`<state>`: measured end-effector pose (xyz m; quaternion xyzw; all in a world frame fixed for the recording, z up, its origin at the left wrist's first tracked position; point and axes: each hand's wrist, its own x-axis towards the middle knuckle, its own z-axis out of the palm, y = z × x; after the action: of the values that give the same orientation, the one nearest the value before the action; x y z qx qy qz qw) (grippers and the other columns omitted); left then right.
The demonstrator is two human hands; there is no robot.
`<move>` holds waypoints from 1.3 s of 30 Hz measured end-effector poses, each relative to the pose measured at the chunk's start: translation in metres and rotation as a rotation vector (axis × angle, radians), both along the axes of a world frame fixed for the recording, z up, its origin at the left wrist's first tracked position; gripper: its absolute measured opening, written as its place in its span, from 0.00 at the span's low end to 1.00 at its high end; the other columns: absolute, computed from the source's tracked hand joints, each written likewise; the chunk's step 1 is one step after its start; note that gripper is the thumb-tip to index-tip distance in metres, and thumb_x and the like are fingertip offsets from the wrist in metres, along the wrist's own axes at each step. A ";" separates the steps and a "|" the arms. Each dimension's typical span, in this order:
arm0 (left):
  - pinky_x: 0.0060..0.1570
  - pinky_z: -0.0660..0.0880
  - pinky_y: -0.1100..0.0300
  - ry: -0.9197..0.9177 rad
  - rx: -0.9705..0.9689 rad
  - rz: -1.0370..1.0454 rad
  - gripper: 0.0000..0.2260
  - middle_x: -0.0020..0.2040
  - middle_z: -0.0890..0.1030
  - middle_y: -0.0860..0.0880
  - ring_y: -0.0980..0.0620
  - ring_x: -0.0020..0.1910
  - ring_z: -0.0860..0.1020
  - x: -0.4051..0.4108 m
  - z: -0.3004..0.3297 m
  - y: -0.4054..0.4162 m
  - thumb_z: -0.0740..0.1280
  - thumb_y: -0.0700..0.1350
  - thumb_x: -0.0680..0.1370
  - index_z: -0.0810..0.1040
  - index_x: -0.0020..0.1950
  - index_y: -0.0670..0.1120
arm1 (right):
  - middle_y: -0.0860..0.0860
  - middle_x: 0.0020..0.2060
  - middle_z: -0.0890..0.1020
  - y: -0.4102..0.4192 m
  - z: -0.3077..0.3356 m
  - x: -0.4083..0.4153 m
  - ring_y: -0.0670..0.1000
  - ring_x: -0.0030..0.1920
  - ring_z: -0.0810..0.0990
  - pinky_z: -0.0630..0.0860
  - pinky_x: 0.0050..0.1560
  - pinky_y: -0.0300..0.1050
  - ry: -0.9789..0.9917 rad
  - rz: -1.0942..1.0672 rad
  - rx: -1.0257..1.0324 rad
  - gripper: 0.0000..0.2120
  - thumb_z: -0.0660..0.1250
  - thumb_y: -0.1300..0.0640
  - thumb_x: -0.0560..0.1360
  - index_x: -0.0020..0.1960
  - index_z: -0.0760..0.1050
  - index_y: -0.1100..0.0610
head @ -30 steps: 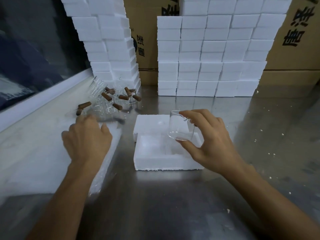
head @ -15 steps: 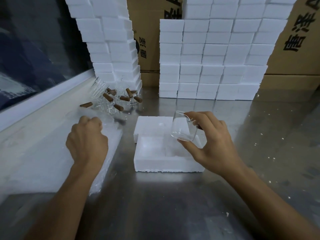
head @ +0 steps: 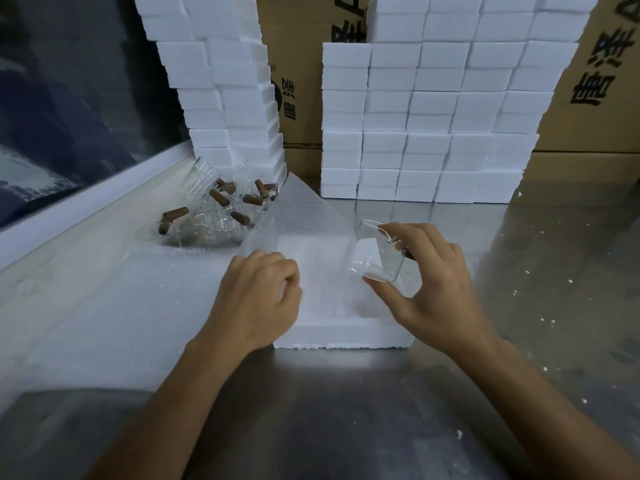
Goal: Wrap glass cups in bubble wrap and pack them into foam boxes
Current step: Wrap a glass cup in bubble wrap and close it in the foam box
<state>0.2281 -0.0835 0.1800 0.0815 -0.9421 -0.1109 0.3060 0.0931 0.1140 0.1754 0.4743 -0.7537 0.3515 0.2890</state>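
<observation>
A person's right hand (head: 433,285) held a clear glass cup (head: 375,252) tilted above an open foam box (head: 343,336) on the steel worktop (head: 346,410), thumb under the cup's base and fingers (head: 408,233) curled over its rim and handle. The left hand (head: 258,299), fingers closed in a pinch, gripped the near edge of a bubble wrap sheet (head: 298,220) that was lifted across the box's left side, its far corner raised toward the stacked foam boxes (head: 426,126) at the back. The cup was unwrapped, in the air, close to the sheet but not touching it. More glass cups with brown handles (head: 221,206) lay jumbled on the wrap at the left, beside a leaning foam stack (head: 225,81), with cardboard cartons (head: 595,98) behind.

The risks looked plain enough: the cup rested on a light fingertip hold, and bare glass is slick, so a slip during the hand-off into the wrap would likely drop it onto the box rim or the steel. The sheet appeared to run under or next to the loose cups at the left; a hard tug on it might roll them together or off the pile. A loose, uneven wrap could also leave the handle exposed inside the box
</observation>
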 end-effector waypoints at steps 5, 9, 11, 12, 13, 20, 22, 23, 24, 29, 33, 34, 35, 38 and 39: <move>0.49 0.72 0.53 -0.170 -0.002 0.144 0.21 0.44 0.77 0.56 0.53 0.46 0.73 -0.005 -0.003 0.005 0.64 0.69 0.71 0.79 0.46 0.52 | 0.48 0.58 0.77 0.000 -0.001 0.001 0.51 0.55 0.78 0.69 0.55 0.49 -0.002 0.002 0.010 0.28 0.76 0.49 0.71 0.68 0.71 0.51; 0.49 0.74 0.50 -0.046 0.062 0.082 0.09 0.44 0.80 0.52 0.50 0.46 0.76 -0.004 -0.003 0.003 0.72 0.52 0.75 0.85 0.47 0.48 | 0.48 0.57 0.78 -0.001 0.000 0.001 0.51 0.55 0.78 0.69 0.55 0.48 -0.004 0.003 0.007 0.28 0.76 0.49 0.71 0.67 0.70 0.51; 0.47 0.74 0.51 0.015 0.078 0.096 0.09 0.44 0.79 0.51 0.51 0.46 0.75 -0.005 -0.002 0.003 0.71 0.50 0.77 0.86 0.48 0.45 | 0.48 0.57 0.78 -0.001 0.000 0.001 0.51 0.55 0.78 0.71 0.55 0.49 -0.008 0.003 -0.005 0.28 0.75 0.48 0.71 0.67 0.70 0.51; 0.46 0.73 0.54 0.035 0.078 0.112 0.10 0.44 0.78 0.50 0.52 0.47 0.73 -0.005 -0.001 0.003 0.71 0.50 0.77 0.86 0.49 0.45 | 0.48 0.56 0.77 -0.001 0.001 0.001 0.50 0.54 0.78 0.73 0.54 0.51 -0.019 0.004 -0.014 0.27 0.75 0.47 0.71 0.67 0.71 0.51; 0.45 0.72 0.56 0.043 0.081 0.122 0.10 0.45 0.77 0.50 0.52 0.47 0.72 -0.006 0.000 0.003 0.71 0.49 0.77 0.86 0.49 0.44 | 0.47 0.55 0.77 -0.001 0.001 0.001 0.48 0.53 0.77 0.75 0.54 0.53 -0.039 0.008 -0.026 0.27 0.74 0.47 0.71 0.66 0.71 0.51; 0.40 0.77 0.58 0.042 0.177 0.104 0.07 0.45 0.81 0.47 0.50 0.42 0.79 0.000 0.014 0.002 0.68 0.36 0.78 0.75 0.51 0.46 | 0.41 0.38 0.75 0.001 0.006 0.004 0.46 0.38 0.76 0.76 0.37 0.35 -0.339 0.088 -0.174 0.26 0.76 0.36 0.64 0.54 0.68 0.42; 0.35 0.78 0.56 0.073 0.140 0.113 0.10 0.41 0.78 0.47 0.49 0.38 0.77 0.002 0.016 0.002 0.67 0.31 0.77 0.72 0.46 0.45 | 0.43 0.38 0.76 0.001 0.009 0.004 0.44 0.34 0.74 0.72 0.33 0.32 -0.449 0.131 -0.211 0.26 0.76 0.33 0.61 0.50 0.67 0.41; 0.35 0.78 0.55 0.080 0.102 0.099 0.11 0.40 0.78 0.46 0.48 0.37 0.77 0.003 0.016 0.001 0.68 0.28 0.75 0.74 0.43 0.44 | 0.43 0.37 0.77 0.000 0.009 0.005 0.43 0.32 0.73 0.70 0.32 0.31 -0.515 0.160 -0.232 0.27 0.77 0.32 0.60 0.49 0.67 0.41; 0.38 0.80 0.55 0.077 0.070 0.089 0.11 0.42 0.80 0.45 0.46 0.38 0.78 0.003 0.015 0.000 0.69 0.27 0.73 0.77 0.40 0.42 | 0.43 0.36 0.77 -0.001 0.010 0.005 0.42 0.30 0.72 0.70 0.31 0.31 -0.584 0.192 -0.260 0.27 0.77 0.32 0.60 0.49 0.68 0.41; 0.54 0.77 0.47 0.092 0.010 0.152 0.13 0.55 0.84 0.41 0.40 0.51 0.83 0.002 0.011 0.001 0.72 0.26 0.70 0.85 0.52 0.38 | 0.51 0.34 0.79 -0.004 0.018 0.010 0.48 0.30 0.73 0.70 0.28 0.36 -0.810 0.312 -0.399 0.19 0.76 0.41 0.66 0.46 0.72 0.49; 0.50 0.79 0.46 0.172 -0.071 0.197 0.15 0.56 0.84 0.42 0.40 0.52 0.82 0.002 0.012 0.002 0.73 0.32 0.71 0.83 0.57 0.39 | 0.50 0.35 0.82 -0.005 0.030 0.023 0.49 0.33 0.79 0.70 0.32 0.43 -0.987 0.459 -0.410 0.08 0.70 0.47 0.71 0.43 0.77 0.51; 0.50 0.78 0.46 0.188 -0.077 0.194 0.17 0.57 0.84 0.42 0.40 0.52 0.82 0.001 0.012 0.002 0.75 0.33 0.70 0.83 0.58 0.39 | 0.51 0.37 0.82 -0.006 0.033 0.028 0.50 0.35 0.79 0.68 0.35 0.46 -1.046 0.534 -0.411 0.08 0.69 0.49 0.73 0.44 0.76 0.54; 0.51 0.77 0.46 0.199 -0.077 0.190 0.19 0.58 0.83 0.42 0.40 0.52 0.82 -0.001 0.012 0.002 0.76 0.32 0.69 0.82 0.60 0.39 | 0.53 0.39 0.82 -0.008 0.037 0.034 0.50 0.35 0.79 0.68 0.37 0.49 -1.108 0.614 -0.406 0.08 0.68 0.51 0.75 0.44 0.75 0.56; 0.47 0.78 0.51 0.170 -0.012 0.206 0.23 0.55 0.83 0.40 0.41 0.46 0.83 -0.003 0.012 0.008 0.76 0.29 0.68 0.80 0.61 0.37 | 0.54 0.41 0.84 -0.017 0.047 0.052 0.50 0.35 0.79 0.72 0.39 0.44 -1.271 0.833 -0.316 0.07 0.64 0.54 0.77 0.42 0.76 0.54; 0.45 0.77 0.55 0.146 0.074 0.214 0.21 0.51 0.83 0.41 0.44 0.42 0.82 -0.003 0.012 0.010 0.76 0.30 0.69 0.80 0.60 0.37 | 0.54 0.41 0.84 -0.020 0.051 0.058 0.50 0.34 0.79 0.74 0.39 0.42 -1.316 0.895 -0.279 0.07 0.63 0.55 0.78 0.43 0.77 0.54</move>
<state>0.2254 -0.0731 0.1918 0.1844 -0.8986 -0.1177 0.3804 0.1507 0.0941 0.2260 0.3867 -0.4572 0.7318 -0.3254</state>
